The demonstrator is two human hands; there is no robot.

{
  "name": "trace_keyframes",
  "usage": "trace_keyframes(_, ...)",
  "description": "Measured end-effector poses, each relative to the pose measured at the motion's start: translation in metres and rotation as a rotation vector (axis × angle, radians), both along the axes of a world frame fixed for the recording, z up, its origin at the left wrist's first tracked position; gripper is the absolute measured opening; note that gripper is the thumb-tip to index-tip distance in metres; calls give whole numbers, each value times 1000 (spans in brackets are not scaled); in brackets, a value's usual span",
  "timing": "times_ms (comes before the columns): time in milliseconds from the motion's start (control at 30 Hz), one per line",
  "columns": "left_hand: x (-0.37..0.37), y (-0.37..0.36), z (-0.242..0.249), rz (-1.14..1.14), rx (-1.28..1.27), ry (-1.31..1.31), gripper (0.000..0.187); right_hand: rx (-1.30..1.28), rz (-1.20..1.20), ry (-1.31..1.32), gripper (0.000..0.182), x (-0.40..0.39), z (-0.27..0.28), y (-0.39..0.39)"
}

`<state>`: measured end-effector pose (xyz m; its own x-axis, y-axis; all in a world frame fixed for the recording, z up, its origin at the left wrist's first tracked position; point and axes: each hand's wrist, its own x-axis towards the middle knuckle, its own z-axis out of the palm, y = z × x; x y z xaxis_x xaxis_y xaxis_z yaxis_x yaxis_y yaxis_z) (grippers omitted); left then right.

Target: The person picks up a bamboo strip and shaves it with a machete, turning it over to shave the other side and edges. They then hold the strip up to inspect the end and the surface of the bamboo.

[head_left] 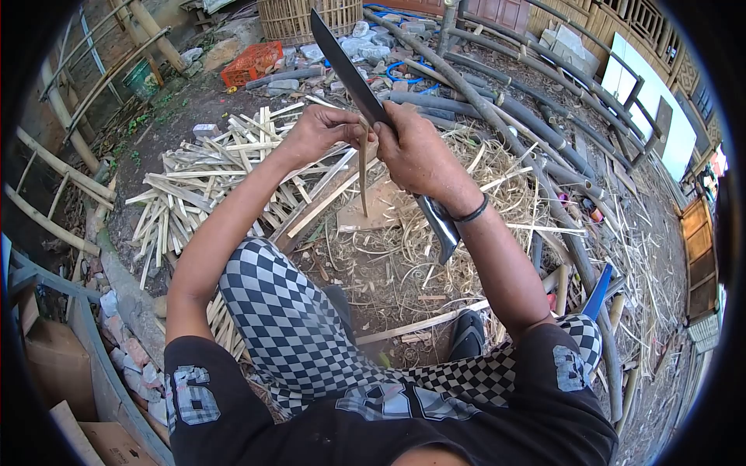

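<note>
My right hand (423,151) is closed around a machete (346,66). Its dark blade points up and away to the left, and the shiny butt of its handle shows below my wrist. With pinched fingers my left hand (322,136) grips the upper part of a thin bamboo strip (363,175), which hangs upright beside the blade's base. Both hands are close together at chest height, over a flat brown board (371,206) on the ground.
A heap of split bamboo strips (221,182) lies to the left, with curly shavings (482,167) on the right. Long bamboo poles (536,124) cross the right side. Behind are a red crate (252,64) and a woven basket (307,19). A blue chair leg-like piece (598,291) stands near my right knee.
</note>
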<state>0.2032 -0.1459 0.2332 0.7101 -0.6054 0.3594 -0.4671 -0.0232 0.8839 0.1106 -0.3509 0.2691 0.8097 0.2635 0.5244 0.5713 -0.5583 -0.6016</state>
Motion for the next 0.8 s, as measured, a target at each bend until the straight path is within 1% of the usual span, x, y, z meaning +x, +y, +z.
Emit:
trace_keyframes(233, 2, 0, -1, -15, -18, 1, 24, -27, -15, -28, 16, -1, 1, 0)
trace_keyframes(333, 4, 1, -3, -15, -9, 7, 24, -30, -28, -9, 16, -5, 2, 2)
trace_keyframes(400, 5, 1, -5, 0, -17, -4, 24, -26, -15, 73, 16, -8, 6, 3)
trace_keyframes(500, 0, -3, 9, 2, -20, -59, 25, 5, -28, -7, 16, -11, 11, 3)
trace_keyframes(633, 2, -1, -4, 13, -13, -6, 24, -70, -41, 63, 14, -11, 6, 8)
trace_keyframes(700, 10, -2, -6, 53, -35, -32, 23, 23, -23, -28, 13, -4, -1, 8)
trace_keyframes(800, 7, 0, 8, 49, -31, -65, 23, 29, -47, -3, 12, -15, 15, 10)
